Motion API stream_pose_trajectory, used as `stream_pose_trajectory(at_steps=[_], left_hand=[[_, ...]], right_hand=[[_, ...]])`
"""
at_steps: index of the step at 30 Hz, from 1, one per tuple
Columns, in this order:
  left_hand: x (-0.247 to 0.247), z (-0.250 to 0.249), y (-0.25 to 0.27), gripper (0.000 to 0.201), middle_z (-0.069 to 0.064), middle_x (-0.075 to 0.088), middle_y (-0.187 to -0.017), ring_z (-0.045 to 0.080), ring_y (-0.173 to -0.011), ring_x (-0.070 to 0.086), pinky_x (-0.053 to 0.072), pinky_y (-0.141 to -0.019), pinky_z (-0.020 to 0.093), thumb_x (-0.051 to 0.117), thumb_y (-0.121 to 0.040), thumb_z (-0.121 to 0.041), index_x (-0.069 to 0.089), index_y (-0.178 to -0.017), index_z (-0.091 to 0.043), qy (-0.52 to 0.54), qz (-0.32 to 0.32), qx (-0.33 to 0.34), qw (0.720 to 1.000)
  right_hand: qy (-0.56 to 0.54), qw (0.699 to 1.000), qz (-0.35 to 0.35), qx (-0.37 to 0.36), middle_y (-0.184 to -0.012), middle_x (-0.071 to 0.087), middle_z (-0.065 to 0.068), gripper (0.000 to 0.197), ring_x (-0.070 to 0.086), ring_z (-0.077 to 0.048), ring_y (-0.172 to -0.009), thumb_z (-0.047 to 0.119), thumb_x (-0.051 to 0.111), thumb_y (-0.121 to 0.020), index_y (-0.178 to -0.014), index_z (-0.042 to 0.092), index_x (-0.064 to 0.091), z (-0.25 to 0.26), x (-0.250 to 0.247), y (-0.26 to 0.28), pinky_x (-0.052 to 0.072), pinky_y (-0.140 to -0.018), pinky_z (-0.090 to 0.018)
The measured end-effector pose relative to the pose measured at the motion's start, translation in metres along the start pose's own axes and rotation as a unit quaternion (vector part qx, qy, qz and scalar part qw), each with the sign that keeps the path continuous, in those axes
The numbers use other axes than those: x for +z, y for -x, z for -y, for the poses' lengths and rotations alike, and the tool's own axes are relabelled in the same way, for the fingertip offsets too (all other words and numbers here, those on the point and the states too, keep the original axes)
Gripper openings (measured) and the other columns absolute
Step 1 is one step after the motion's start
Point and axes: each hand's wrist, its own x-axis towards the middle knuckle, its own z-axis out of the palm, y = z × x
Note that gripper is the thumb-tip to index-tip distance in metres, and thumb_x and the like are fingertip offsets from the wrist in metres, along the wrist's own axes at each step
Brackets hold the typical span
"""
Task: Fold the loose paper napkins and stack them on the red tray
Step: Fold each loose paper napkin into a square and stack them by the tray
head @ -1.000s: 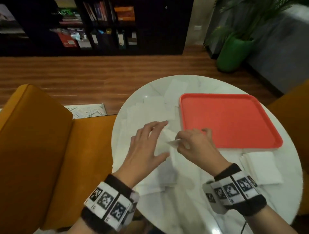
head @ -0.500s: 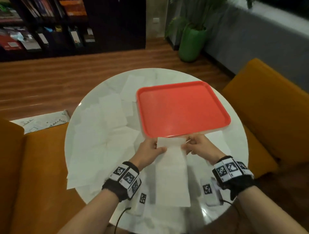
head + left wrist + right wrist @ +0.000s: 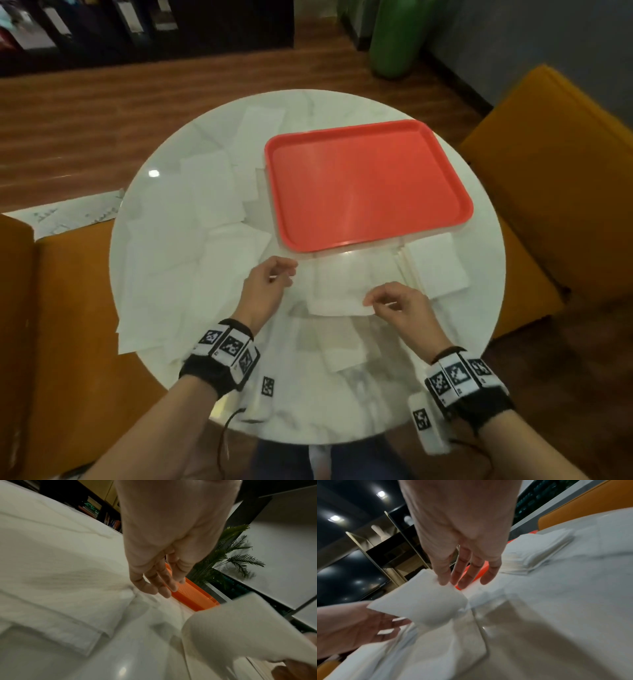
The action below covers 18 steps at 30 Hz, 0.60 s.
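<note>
Loose napkins (image 3: pixel 178 246) spread flat over left half of round marble table (image 3: pixel 342 404), overlapping, some past the table's left edge. Left hand (image 3: pixel 265 286) hovers above table just right of them, near the tray's front left corner; fingers loosely curled, holding nothing, also in left wrist view (image 3: pixel 154 577). Between the hands, napkin (image 3: pixel 342 294) being folded: its upper flap lifted and curved over, lower part on the table; blurred in all views. Right hand (image 3: pixel 399 305) pinches that flap's edge between thumb and forefinger, other fingers relaxed; right wrist view shows the pinch on the napkin (image 3: pixel 423 599) corner. Red tray (image 3: pixel 459 219) behind the hands, right of centre on table, nothing on it. Stack (image 3: pixel 435 267) of folded napkins lies on table, just in front of tray's front right corner, right of right hand; not on tray. Orange chairs (image 3: pixel 555 178) left and right of table.
</note>
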Motion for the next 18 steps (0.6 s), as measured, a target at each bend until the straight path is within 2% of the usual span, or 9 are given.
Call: stream_pose_trajectory(at_steps=[4, 6, 8, 10, 12, 16, 18], left_hand=[[0.009, 0.002, 0.024, 0.018, -0.008, 0.063, -0.109, 0.007, -0.095, 0.060, 0.043, -0.075, 0.006, 0.061, -0.093, -0.014, 0.068, -0.107, -0.024, -0.060, 0.084, 0.050, 0.993], [0.018, 0.009, 0.034, 0.019, -0.007, 0.057, -0.111, 0.007, -0.093, 0.057, 0.042, -0.077, 0.008, 0.064, -0.092, -0.018, 0.066, -0.108, -0.028, -0.110, 0.122, 0.065, 0.984], [0.027, 0.017, 0.043, 0.023, -0.004, 0.053, -0.108, 0.005, -0.086, 0.055, 0.044, -0.082, 0.017, 0.062, -0.093, -0.023, 0.063, -0.116, -0.028, -0.163, 0.140, 0.071, 0.974], [0.034, 0.024, 0.050, 0.030, -0.004, 0.049, -0.107, 0.004, -0.084, 0.054, 0.045, -0.084, 0.022, 0.059, -0.095, -0.029, 0.058, -0.124, -0.027, -0.202, 0.145, 0.067, 0.966], [0.038, 0.028, 0.054, 0.035, -0.006, 0.046, -0.108, 0.006, -0.085, 0.056, 0.045, -0.082, 0.021, 0.060, -0.094, -0.031, 0.055, -0.128, -0.029, -0.213, 0.145, 0.066, 0.964], [0.043, 0.028, 0.058, 0.033, -0.008, 0.046, -0.107, 0.007, -0.084, 0.056, 0.041, -0.076, 0.020, 0.060, -0.093, -0.032, 0.055, -0.126, -0.033, -0.227, 0.127, 0.077, 0.963], [0.047, 0.027, 0.058, 0.029, -0.007, 0.049, -0.104, 0.008, -0.086, 0.053, 0.043, -0.081, 0.024, 0.058, -0.095, -0.031, 0.057, -0.124, -0.030, -0.209, 0.121, 0.068, 0.968]], right_hand=[[-0.002, 1.000, 0.004, -0.005, -0.091, 0.068, 0.002, 0.037, 0.065, -0.014, -0.090, -0.009, 0.063, -0.079, -0.071, 0.026, 0.071, -0.019, 0.003, 0.017, 0.052, -0.082, -0.028], [0.008, 1.000, 0.014, -0.004, -0.091, 0.066, -0.001, 0.041, 0.064, -0.009, -0.089, -0.013, 0.063, -0.078, -0.069, 0.026, 0.071, -0.027, 0.003, 0.020, 0.050, -0.084, -0.019], [0.054, 0.998, 0.031, -0.004, -0.089, 0.062, -0.002, 0.037, 0.061, -0.005, -0.087, -0.015, 0.063, -0.077, -0.071, 0.021, 0.071, -0.033, 0.003, 0.021, 0.045, -0.081, -0.009], [0.108, 0.993, 0.046, -0.018, -0.088, 0.061, -0.001, 0.034, 0.059, -0.008, -0.087, -0.013, 0.064, -0.076, -0.074, 0.020, 0.070, -0.038, 0.003, 0.022, 0.043, -0.077, -0.007], [0.138, 0.989, 0.051, -0.031, -0.086, 0.060, 0.001, 0.033, 0.060, -0.011, -0.082, -0.013, 0.064, -0.075, -0.074, 0.019, 0.070, -0.042, 0.003, 0.024, 0.043, -0.076, -0.007], [0.159, 0.985, 0.046, -0.042, -0.086, 0.061, 0.002, 0.031, 0.061, -0.010, -0.080, -0.011, 0.063, -0.076, -0.075, 0.019, 0.069, -0.044, 0.002, 0.024, 0.044, -0.076, -0.008], [0.167, 0.984, 0.045, -0.050, -0.085, 0.060, 0.003, 0.028, 0.059, -0.008, -0.079, -0.009, 0.061, -0.080, -0.077, 0.019, 0.067, -0.044, 0.001, 0.026, 0.042, -0.075, -0.006]])
